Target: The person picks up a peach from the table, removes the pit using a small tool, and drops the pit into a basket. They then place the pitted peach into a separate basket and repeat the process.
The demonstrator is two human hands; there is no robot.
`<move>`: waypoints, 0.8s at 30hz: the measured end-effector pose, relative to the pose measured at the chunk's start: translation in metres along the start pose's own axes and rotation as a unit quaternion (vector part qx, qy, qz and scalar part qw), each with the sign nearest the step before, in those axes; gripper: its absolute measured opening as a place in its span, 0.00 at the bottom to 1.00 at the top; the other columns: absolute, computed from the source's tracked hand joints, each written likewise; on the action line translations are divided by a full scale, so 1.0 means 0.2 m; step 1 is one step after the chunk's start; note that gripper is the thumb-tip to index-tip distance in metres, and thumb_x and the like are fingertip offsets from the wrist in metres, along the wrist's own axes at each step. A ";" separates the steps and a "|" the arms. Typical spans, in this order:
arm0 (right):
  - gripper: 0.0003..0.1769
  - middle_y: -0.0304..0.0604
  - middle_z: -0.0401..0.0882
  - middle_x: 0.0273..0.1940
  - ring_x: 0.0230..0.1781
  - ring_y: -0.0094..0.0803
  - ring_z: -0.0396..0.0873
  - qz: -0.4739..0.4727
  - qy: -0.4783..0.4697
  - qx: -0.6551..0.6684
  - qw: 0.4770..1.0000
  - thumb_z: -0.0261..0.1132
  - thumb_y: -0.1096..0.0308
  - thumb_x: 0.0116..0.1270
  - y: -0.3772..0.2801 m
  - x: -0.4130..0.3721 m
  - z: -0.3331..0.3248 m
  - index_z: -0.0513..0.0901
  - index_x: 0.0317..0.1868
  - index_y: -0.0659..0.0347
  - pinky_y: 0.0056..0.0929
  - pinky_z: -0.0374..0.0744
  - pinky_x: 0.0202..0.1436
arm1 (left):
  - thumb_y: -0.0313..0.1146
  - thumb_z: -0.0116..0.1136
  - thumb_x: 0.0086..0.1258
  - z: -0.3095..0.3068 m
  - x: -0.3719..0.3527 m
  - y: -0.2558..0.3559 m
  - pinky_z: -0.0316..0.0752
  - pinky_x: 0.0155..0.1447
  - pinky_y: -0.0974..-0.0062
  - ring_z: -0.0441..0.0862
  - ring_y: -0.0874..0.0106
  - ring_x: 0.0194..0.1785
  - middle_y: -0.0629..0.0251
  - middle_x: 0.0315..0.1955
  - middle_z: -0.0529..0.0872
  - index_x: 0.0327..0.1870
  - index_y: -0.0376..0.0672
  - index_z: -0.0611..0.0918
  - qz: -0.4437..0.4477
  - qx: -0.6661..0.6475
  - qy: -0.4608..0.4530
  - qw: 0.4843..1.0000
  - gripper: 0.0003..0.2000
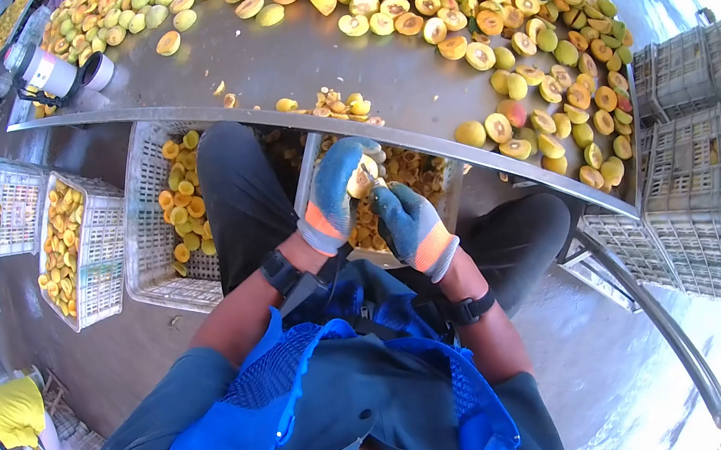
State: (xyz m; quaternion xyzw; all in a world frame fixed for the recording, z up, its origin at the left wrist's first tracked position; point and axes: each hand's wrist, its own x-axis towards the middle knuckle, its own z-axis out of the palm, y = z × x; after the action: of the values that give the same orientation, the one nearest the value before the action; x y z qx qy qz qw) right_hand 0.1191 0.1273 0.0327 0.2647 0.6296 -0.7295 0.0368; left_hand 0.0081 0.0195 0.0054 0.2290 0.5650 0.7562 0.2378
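Note:
Both my hands wear blue gloves with orange cuffs and meet just below the edge of a steel table. My left hand is closed around a pale yellow fruit half. My right hand presses against that same fruit from the right, fingers curled; any tool in it is hidden. Beneath the hands, between my knees, stands a white crate with cut fruit halves in it.
The table carries a wide heap of whole and halved yellow-green fruit and two cups at its left end. White crates with fruit halves stand on the floor to the left. Stacked empty crates rise on the right. A person in yellow crouches at far left.

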 end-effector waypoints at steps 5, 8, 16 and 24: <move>0.17 0.52 0.84 0.32 0.31 0.38 0.82 -0.056 -0.018 -0.078 0.995 0.58 0.59 0.80 0.02 0.00 0.05 0.80 0.48 0.69 0.36 0.80 0.37 | 0.49 0.49 0.80 0.08 -0.03 -0.05 0.82 0.45 0.71 0.85 0.68 0.38 0.63 0.37 0.82 0.42 0.44 0.79 -0.087 -0.187 0.232 0.951 0.17; 0.18 0.62 0.85 0.36 0.38 0.55 0.86 -0.074 -0.034 -0.180 0.980 0.57 0.59 0.80 -0.02 -0.02 0.04 0.80 0.50 0.70 0.43 0.81 0.41 | 0.52 0.47 0.81 0.08 -0.01 0.04 0.82 0.40 0.69 0.85 0.67 0.35 0.63 0.32 0.83 0.37 0.44 0.79 -0.157 -0.229 0.249 0.928 0.19; 0.18 0.58 0.84 0.33 0.33 0.42 0.85 -0.121 -0.041 -0.242 0.962 0.56 0.61 0.81 -0.03 -0.02 0.02 0.80 0.49 0.71 0.39 0.80 0.37 | 0.50 0.47 0.81 0.05 0.02 0.05 0.82 0.33 0.70 0.84 0.68 0.28 0.61 0.28 0.83 0.36 0.43 0.78 -0.162 -0.183 0.184 0.952 0.19; 0.20 0.59 0.83 0.34 0.37 0.49 0.83 -0.093 -0.044 -0.193 0.976 0.55 0.58 0.81 0.00 0.01 0.03 0.80 0.51 0.70 0.41 0.80 0.39 | 0.48 0.47 0.80 0.11 0.01 0.05 0.81 0.33 0.70 0.82 0.67 0.26 0.60 0.27 0.82 0.34 0.42 0.77 -0.153 -0.186 0.237 0.941 0.19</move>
State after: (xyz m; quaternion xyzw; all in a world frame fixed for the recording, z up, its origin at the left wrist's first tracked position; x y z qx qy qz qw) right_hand 0.1157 0.1226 0.0317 0.1607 0.7778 -0.6058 0.0467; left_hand 0.0186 0.0350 0.0206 -0.0944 0.4826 0.8348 0.2477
